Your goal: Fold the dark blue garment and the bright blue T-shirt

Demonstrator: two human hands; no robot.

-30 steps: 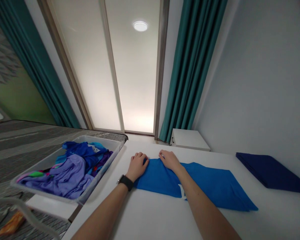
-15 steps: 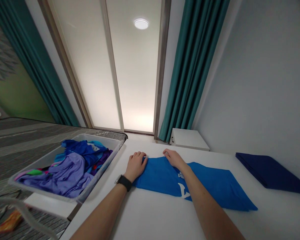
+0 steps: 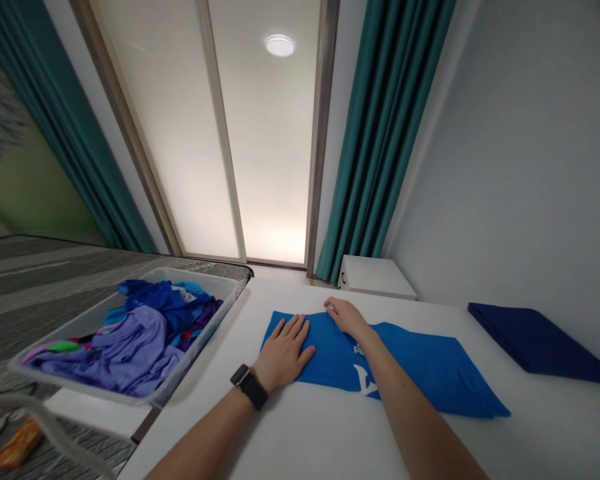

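A blue garment with white lettering, seemingly a folded T-shirt [image 3: 425, 363], lies stretched sideways across the white table [image 3: 300, 433]. My left hand [image 3: 283, 353], a black watch on its wrist, rests flat on the left end of the cloth with fingers spread. At the far edge of the shirt, my right hand [image 3: 347, 317] has its fingers curled in a pinch on the fabric. The right forearm crosses over the shirt and hides part of the lettering.
To the left stands a clear plastic bin [image 3: 93, 315] of crumpled clothes, lilac and blue among them. A folded navy cloth [image 3: 540, 343] lies at the table's right. Beyond the far edge is a white cabinet [image 3: 377, 275]. A grey tube [image 3: 45, 420] curves at lower left.
My left hand has slid from the shirt's left edge onto the cloth, toward me and right, and its fingers have spread flat. My right hand has stayed at the far edge.
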